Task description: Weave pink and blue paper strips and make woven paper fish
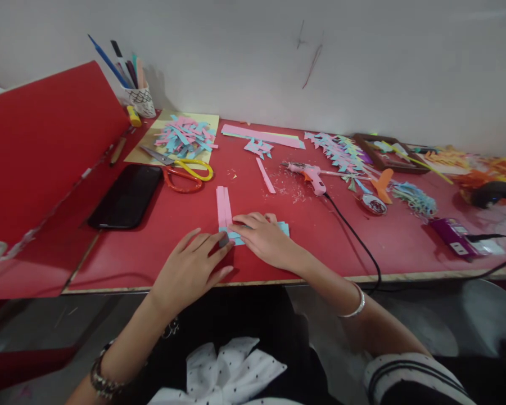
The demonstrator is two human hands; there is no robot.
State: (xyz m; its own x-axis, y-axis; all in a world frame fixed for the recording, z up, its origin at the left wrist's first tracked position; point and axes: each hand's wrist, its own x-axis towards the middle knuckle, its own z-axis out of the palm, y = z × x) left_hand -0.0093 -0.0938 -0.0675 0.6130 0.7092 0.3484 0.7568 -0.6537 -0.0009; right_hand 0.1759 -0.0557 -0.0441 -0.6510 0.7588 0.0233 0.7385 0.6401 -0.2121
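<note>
Two pink paper strips (224, 205) stand upright to the table edge, side by side, and meet a blue paper strip (236, 236) lying crosswise at their near end. My right hand (263, 239) lies nearly flat over the blue paper, its fingertips pressing where pink and blue meet. The blue paper's far end shows past that hand's knuckles. From the left, my left hand (194, 267) reaches in with fingers stretched and a little apart, the tips touching the blue paper's left end. How the strips join under the fingers is hidden.
Scissors (185, 174) and a black phone (126, 197) lie to the left, near a heap of cut paper (185, 136). A pink glue gun (306, 173) with a trailing cord lies right of centre. A purple power box (453, 237) stands at the right.
</note>
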